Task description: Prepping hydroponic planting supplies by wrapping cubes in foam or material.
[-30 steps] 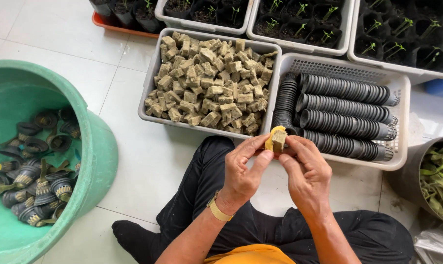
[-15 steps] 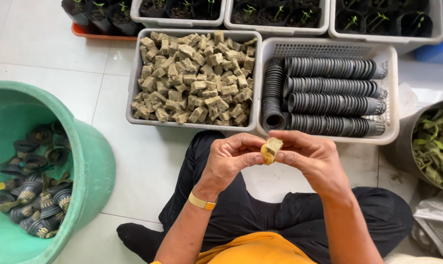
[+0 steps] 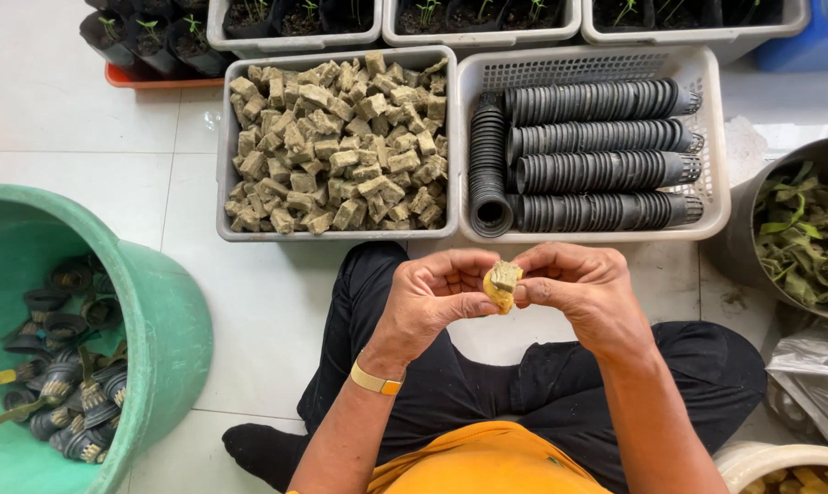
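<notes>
We held one small spongy cube (image 3: 504,285) between the fingertips of both hands, just above our lap. The left hand (image 3: 437,297) pinched its near-left side and the right hand (image 3: 583,291) closed on its right side, thumbs and forefingers meeting around it, so both grips were nearly shut with only the cube between them. The cube looked yellowish below and greyer on top; whether it had been split or something was tucked into it we could not tell, since our fingers covered most of it.

Judging by what lay around the grip, the work seemed well under way but far from finished. Straight ahead of the hands, the grey tray of cubes (image 3: 338,146) was heaped full. Ahead and to the right, the white basket (image 3: 712,137) held long, nested stacks of black net pots (image 3: 601,146). Far off to the left of the grip, the green tub (image 3: 162,320) held a modest number of pots with cubes in them, its far side cut off by the edge of the view.

To the right, a grey bucket of green cuttings (image 3: 802,238) was partly out of view. Trays of potted seedlings (image 3: 295,18) beyond the cubes were cropped at the top.
</notes>
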